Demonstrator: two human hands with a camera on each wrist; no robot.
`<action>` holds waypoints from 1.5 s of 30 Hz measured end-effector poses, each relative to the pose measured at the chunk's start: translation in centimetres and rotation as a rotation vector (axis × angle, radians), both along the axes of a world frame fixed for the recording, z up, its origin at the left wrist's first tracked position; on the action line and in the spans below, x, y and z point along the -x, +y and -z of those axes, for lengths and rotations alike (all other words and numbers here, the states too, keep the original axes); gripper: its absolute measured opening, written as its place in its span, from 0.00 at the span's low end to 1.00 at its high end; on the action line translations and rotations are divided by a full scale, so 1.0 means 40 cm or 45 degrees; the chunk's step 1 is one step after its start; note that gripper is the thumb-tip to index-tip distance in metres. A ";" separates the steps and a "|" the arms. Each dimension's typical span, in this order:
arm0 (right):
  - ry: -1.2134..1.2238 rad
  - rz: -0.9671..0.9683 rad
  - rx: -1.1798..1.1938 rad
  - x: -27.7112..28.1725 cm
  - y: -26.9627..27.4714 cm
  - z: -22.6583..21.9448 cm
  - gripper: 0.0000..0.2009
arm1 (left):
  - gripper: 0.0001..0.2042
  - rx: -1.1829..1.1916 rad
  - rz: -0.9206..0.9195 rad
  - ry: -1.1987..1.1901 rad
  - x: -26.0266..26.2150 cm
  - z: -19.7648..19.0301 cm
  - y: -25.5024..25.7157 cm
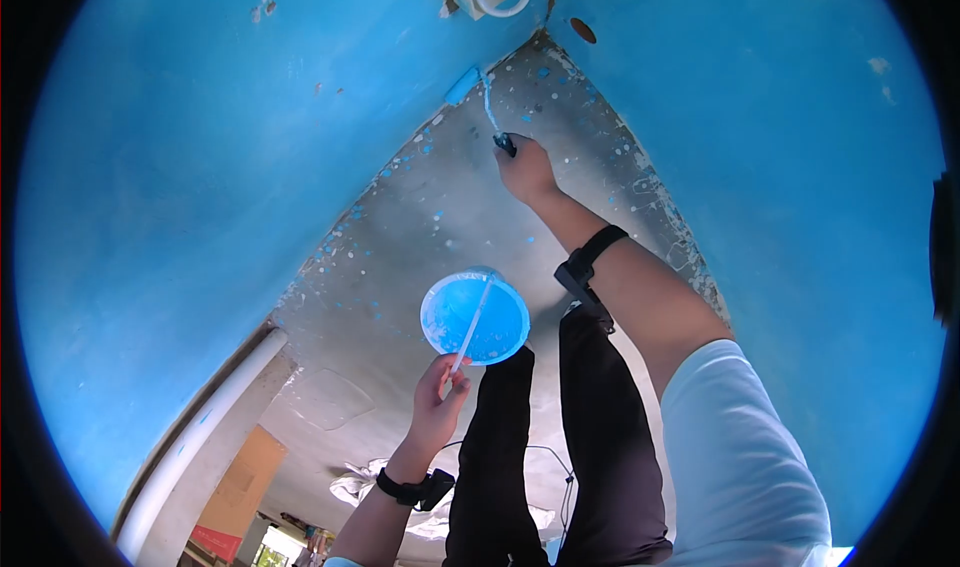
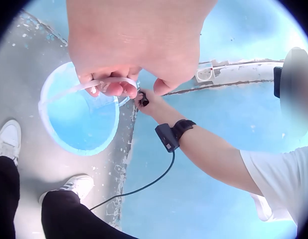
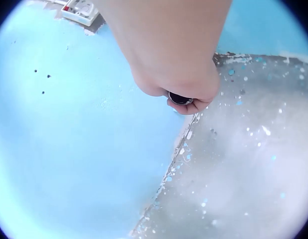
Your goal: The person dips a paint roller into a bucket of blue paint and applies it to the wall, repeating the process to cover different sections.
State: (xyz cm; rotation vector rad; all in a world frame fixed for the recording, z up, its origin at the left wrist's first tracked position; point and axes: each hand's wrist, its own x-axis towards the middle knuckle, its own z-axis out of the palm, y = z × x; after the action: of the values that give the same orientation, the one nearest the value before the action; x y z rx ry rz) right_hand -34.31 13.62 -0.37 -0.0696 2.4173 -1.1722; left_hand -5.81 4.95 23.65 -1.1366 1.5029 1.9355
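In the head view, my right hand [image 1: 527,170] grips the dark handle [image 1: 505,145] of a paint roller, and its blue roller head [image 1: 462,86] lies against the foot of the left blue wall. The handle's black end [image 3: 180,98] shows inside the curled fingers of the right hand [image 3: 181,74] in the right wrist view. My left hand [image 1: 440,399] holds the white bar handle [image 1: 473,324] of a bucket [image 1: 428,312] with blue paint inside. From the left wrist view, the fingers of the left hand [image 2: 134,45] curl round that handle [image 2: 69,91] above the bucket [image 2: 43,110].
Blue walls [image 1: 200,167] meet in a corner over a grey, paint-spotted floor [image 1: 400,227]. A white pipe [image 1: 205,442] and a cardboard piece [image 1: 240,482] are at lower left. A socket box [image 3: 80,11] is on the wall. A cable [image 2: 139,190] hangs near the legs.
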 end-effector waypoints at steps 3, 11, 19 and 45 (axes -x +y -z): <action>-0.204 0.168 0.182 -0.038 -0.031 0.180 0.11 | 0.15 0.076 0.037 0.012 -0.031 0.039 0.000; -0.744 0.112 0.339 0.166 0.068 0.246 0.12 | 0.15 0.219 0.104 -0.037 -0.109 0.126 0.004; -1.014 0.170 0.587 0.188 0.139 0.187 0.13 | 0.14 0.264 0.036 -0.045 -0.096 0.126 0.009; -1.033 0.167 0.495 0.079 -0.083 0.226 0.12 | 0.14 0.250 0.049 0.081 -0.125 0.107 -0.012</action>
State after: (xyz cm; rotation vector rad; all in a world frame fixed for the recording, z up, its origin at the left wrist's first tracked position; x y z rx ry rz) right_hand -37.46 10.30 -9.41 0.3774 1.4927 -1.3712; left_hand -0.79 4.48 19.38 -1.1257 1.7677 1.8467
